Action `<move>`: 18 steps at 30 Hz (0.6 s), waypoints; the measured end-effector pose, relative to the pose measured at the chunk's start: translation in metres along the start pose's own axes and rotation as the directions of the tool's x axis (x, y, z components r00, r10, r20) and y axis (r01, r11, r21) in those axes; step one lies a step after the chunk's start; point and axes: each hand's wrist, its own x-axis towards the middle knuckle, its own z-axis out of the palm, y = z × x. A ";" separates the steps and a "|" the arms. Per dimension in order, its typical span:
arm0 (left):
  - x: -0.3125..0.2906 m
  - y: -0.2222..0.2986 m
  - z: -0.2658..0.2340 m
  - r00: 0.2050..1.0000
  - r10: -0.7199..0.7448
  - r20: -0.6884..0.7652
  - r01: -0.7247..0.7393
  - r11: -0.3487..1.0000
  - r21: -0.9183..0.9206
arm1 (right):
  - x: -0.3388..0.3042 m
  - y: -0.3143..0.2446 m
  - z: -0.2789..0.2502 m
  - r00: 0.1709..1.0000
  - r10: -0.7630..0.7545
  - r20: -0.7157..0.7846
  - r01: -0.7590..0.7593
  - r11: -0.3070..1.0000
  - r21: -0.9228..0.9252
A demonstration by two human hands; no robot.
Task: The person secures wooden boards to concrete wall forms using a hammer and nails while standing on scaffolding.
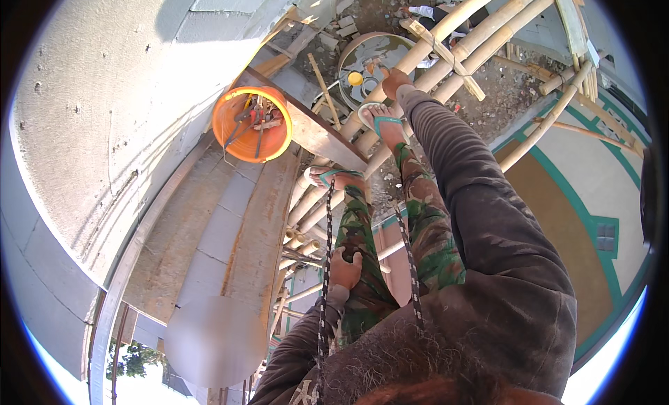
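My right hand (pixel 397 83) reaches far out and is closed around a bamboo pole (pixel 426 46) of the scaffold; its fingers are partly hidden. Against my left leg, in camouflage trousers (pixel 366 283), rests my left hand (pixel 345 269), thumb and fingers apart, with nothing visible in it. My feet, in green-strapped flip-flops (pixel 380 119), stand on the bamboo poles. An orange bucket (pixel 221 130) with hand tools (pixel 258 123) inside stands to the left, beside a wooden plank (pixel 324 130).
Below the scaffold sits a large round tub (pixel 383 43) with greyish contents and a yellow scoop-like thing (pixel 355 78). Long boards (pixel 261 224) run along the pale wall (pixel 104 91) at left. Rubble lies below. A green-trimmed wall (pixel 571 203) is at right.
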 end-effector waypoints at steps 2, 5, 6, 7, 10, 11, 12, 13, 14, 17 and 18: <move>0.001 0.000 -0.001 1.000 -0.018 -0.005 0.018 0.995 0.103 | 0.020 0.010 0.011 0.995 -0.091 0.027 0.094 0.986 -0.140; 0.003 -0.001 0.000 1.000 -0.019 -0.007 0.020 0.990 0.141 | 0.038 0.014 0.017 0.966 -0.242 0.086 0.257 0.893 -0.370; 0.003 -0.002 0.000 1.000 -0.017 -0.008 0.018 0.990 0.137 | 0.038 0.013 0.015 0.974 -0.220 0.051 0.224 0.916 -0.333; 0.004 -0.003 0.001 1.000 -0.006 -0.015 0.008 0.991 0.133 | 0.036 0.011 0.011 0.980 -0.195 0.024 0.194 0.936 -0.294; 0.006 -0.007 0.006 0.999 0.013 -0.040 -0.008 0.992 0.127 | 0.021 0.001 -0.006 0.990 -0.131 -0.049 0.121 0.978 -0.171; 0.006 -0.008 0.008 0.999 0.009 -0.048 -0.003 0.992 0.128 | 0.018 -0.002 -0.011 0.993 -0.115 -0.036 0.109 0.982 -0.155; 0.007 -0.010 0.009 0.999 -0.006 -0.041 0.012 0.990 0.142 | 0.017 -0.003 -0.013 0.993 -0.112 -0.032 0.107 0.985 -0.136; 0.007 -0.011 0.010 0.999 0.019 -0.044 -0.015 0.994 0.108 | 0.018 -0.004 -0.014 0.993 -0.113 -0.040 0.108 0.988 -0.112; 0.008 -0.012 0.011 0.999 0.034 -0.033 -0.031 0.996 0.086 | 0.022 -0.003 -0.013 0.994 -0.102 -0.031 0.097 0.989 -0.114; 0.010 -0.015 0.013 0.998 0.052 -0.024 -0.050 0.995 0.084 | 0.044 0.004 0.000 0.987 -0.160 -0.024 0.151 0.965 -0.216; 0.011 -0.016 0.014 0.999 0.044 -0.021 -0.042 0.993 0.107 | 0.053 0.006 0.005 0.973 -0.231 -0.004 0.218 0.921 -0.322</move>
